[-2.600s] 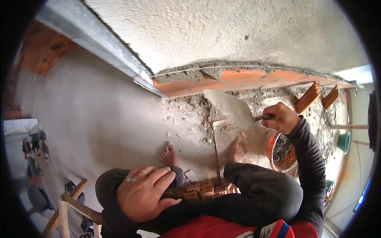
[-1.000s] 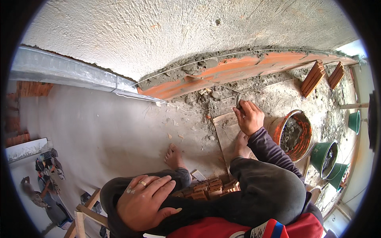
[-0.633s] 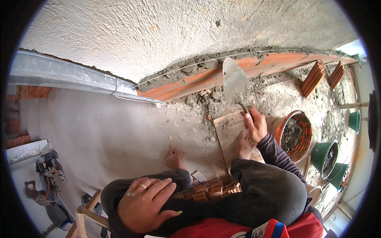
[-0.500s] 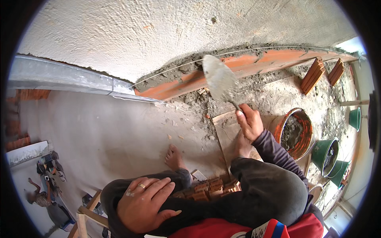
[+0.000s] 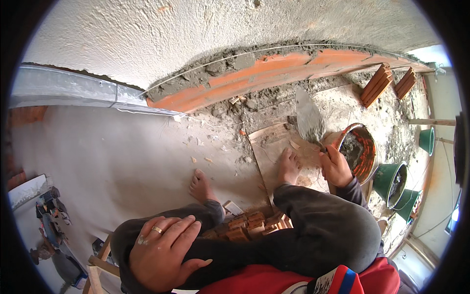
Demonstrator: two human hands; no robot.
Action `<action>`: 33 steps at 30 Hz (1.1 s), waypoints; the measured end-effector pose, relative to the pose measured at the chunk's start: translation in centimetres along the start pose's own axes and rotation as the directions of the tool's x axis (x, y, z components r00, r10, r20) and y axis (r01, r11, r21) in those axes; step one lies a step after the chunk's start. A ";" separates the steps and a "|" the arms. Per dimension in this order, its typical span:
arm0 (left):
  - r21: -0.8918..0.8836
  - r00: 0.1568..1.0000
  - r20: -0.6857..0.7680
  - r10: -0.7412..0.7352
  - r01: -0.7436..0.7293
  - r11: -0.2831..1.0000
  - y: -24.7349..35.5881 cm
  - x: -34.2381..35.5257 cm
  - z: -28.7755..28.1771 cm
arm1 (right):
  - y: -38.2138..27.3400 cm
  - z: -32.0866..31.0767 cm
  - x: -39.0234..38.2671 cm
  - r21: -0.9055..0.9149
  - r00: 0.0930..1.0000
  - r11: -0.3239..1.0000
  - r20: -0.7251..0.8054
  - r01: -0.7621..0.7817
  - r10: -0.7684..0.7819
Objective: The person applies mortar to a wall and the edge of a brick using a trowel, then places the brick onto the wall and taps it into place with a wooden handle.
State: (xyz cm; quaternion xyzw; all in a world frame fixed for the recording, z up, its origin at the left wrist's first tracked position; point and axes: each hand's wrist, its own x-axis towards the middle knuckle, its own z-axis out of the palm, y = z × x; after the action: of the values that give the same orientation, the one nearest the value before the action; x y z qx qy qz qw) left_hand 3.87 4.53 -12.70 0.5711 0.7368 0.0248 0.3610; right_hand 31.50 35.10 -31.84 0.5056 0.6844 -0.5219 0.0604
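My right hand (image 5: 337, 166) grips the handle of a mortar-smeared trowel (image 5: 309, 117). Its blade points up and away over the floor, just left of a bucket with an orange inside wall (image 5: 366, 166) that holds grey mortar. Along the far wall runs a low course of orange bricks (image 5: 230, 83), apart from the blade. Wet mortar (image 5: 193, 78) lies on its top, and a taut string line (image 5: 274, 48) follows it. My left hand (image 5: 164, 247) rests on my left thigh, fingers stretched out, with nothing in it.
Two brick stacks (image 5: 376, 85) stand at the right by the course. Green buckets (image 5: 389, 183) sit beyond the mortar bucket. Broken bricks (image 5: 247, 225) lie between my legs, and a flat board (image 5: 267, 142) under my right foot. Another person (image 5: 49, 252) is at the lower left.
My right hand has drawn the trowel back from the brick course, toward the mortar bucket. The view has shifted slightly. My left hand stays on my thigh.
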 end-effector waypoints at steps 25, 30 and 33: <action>0.019 0.999 0.015 0.042 -0.042 0.999 -0.1 0.1 -0.1 | 5.5 2.2 1.4 0.517 0.850 0.677 0.356 -0.525 0.388; -0.003 0.998 0.011 0.060 -0.060 0.998 0.0 0.2 -0.1 | 5.9 2.9 1.7 0.392 0.907 0.819 0.226 -0.418 0.355; 0.023 0.999 0.011 0.047 -0.047 0.999 0.0 0.1 -0.1 | 5.6 2.8 1.1 0.317 0.923 0.869 0.188 -0.380 0.335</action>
State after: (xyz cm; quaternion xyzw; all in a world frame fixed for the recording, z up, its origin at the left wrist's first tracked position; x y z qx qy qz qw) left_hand 3.79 4.69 -12.66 0.5926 0.7214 0.0217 0.3577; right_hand 33.97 33.26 -37.43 0.5920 0.4704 -0.6452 0.1094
